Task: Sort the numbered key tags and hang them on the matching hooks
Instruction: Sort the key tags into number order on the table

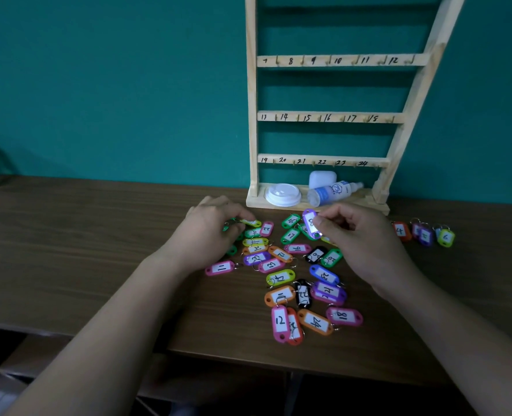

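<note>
Several coloured numbered key tags lie scattered on the brown table [68,250], among them a pink 12 tag [280,321], an orange 24 tag [315,322] and a pink 11 tag [220,268]. My right hand [366,238] pinches a purple tag [311,224] raised a little above the pile. My left hand [209,226] pinches a yellow-green tag [250,223] at the pile's left edge. Behind stands a wooden hook rack [328,118] with rows numbered 7 to 24; no tags hang on the hooks in view.
On the rack's base lie a white lid [282,194], a small white case [322,179] and a spray bottle [333,191] on its side. A few more tags [423,232] sit in a row at the right. A teal wall rises behind.
</note>
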`<state>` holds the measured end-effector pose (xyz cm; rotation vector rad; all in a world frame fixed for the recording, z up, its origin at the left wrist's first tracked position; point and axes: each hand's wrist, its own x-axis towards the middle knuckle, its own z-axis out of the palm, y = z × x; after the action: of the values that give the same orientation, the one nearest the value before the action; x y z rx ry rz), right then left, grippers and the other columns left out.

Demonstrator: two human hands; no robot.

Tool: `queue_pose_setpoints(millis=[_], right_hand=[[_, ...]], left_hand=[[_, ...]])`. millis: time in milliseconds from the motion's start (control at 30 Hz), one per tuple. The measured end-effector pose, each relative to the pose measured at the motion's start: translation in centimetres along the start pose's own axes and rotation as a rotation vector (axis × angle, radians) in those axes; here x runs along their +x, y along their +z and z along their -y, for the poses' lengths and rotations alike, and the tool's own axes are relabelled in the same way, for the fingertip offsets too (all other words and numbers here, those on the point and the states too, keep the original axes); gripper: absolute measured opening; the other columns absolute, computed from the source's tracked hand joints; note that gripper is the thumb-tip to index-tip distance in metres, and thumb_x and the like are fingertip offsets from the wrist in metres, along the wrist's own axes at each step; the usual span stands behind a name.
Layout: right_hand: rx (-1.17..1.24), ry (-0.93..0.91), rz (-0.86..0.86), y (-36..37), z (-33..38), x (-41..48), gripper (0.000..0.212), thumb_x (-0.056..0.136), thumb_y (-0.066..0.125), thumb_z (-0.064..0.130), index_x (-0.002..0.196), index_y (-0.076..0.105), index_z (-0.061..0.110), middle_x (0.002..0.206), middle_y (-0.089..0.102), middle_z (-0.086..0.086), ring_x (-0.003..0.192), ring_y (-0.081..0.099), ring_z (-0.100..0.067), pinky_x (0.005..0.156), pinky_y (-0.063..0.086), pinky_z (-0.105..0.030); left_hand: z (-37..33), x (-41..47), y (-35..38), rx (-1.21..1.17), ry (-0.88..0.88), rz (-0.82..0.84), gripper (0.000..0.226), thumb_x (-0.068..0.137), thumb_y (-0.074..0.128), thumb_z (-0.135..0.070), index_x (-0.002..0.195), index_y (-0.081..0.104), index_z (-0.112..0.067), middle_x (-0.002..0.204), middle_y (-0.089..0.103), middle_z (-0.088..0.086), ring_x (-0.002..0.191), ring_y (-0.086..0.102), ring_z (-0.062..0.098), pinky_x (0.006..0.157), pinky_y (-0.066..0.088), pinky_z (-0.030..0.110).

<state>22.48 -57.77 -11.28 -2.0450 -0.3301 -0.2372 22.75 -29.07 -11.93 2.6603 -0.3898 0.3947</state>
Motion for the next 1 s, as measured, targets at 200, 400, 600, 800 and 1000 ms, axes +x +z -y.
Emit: queue_pose_setpoints(millis=[200, 400, 600, 800, 1000], right_hand=[[-0.011, -0.006, 0.024, -0.4, -0.3, -0.1, 0.007, 0.1, 0.072, 0.029, 0.101, 0.078, 0.03, 0.093, 0.075, 0.015, 0.092, 0.066, 0.003, 0.08, 0.05, -0.026], [-0.016, 0.022, 0.036, -0.9, -0.5, -0.3, 0.006, 0.099, 0.073, 0.029, 0.097, 0.078, 0.031, 0.09, 0.073, 0.019, 0.09, 0.065, 0.005, 0.076, 0.046, -0.024], [-0.035, 0.038, 0.067, -1.2, -0.5, -0.5, 0.006, 0.099, 0.073, 0.03, 0.1, 0.078, 0.031, 0.09, 0.072, 0.023, 0.088, 0.064, 0.006, 0.074, 0.046, -0.024], [-0.075, 0.025, 0.106, -1.5, -0.7, -0.8, 0.005, 0.098, 0.073, 0.032, 0.099, 0.077, 0.034, 0.093, 0.074, 0.014, 0.091, 0.065, 0.001, 0.083, 0.054, -0.032], [-0.091, 0.014, 0.122, -2.1, -1.0, -0.9, 0.003, 0.097, 0.075, 0.034, 0.096, 0.077, 0.035, 0.092, 0.074, 0.015, 0.092, 0.067, -0.002, 0.088, 0.057, -0.041]], left_hand=[[-2.1, -1.1, 0.5, -0.044, 0.122, 0.006, 0.024, 0.095, 0.072, -0.016, 0.115, 0.074, -0.03, 0.109, 0.069, -0.017, 0.105, 0.055, 0.006, 0.089, 0.043, 0.017], [-3.7, -2.0, 0.8, -0.085, 0.158, 0.063, 0.022, 0.09, 0.077, -0.015, 0.103, 0.074, -0.033, 0.105, 0.069, -0.016, 0.104, 0.06, 0.004, 0.09, 0.042, 0.014], [-5.0, -2.8, 0.5, -0.169, 0.195, 0.11, 0.014, 0.09, 0.081, -0.02, 0.099, 0.075, -0.03, 0.096, 0.071, -0.018, 0.098, 0.063, 0.003, 0.086, 0.045, 0.015], [-6.2, -3.7, 0.6, -0.194, 0.181, 0.167, 0.014, 0.088, 0.081, -0.017, 0.094, 0.076, -0.028, 0.088, 0.067, -0.014, 0.09, 0.061, 0.005, 0.077, 0.048, 0.021], [-6.9, -4.5, -0.4, -0.265, 0.181, 0.297, 0.022, 0.083, 0.088, -0.04, 0.101, 0.076, -0.037, 0.103, 0.065, -0.016, 0.106, 0.059, 0.006, 0.088, 0.046, 0.019]])
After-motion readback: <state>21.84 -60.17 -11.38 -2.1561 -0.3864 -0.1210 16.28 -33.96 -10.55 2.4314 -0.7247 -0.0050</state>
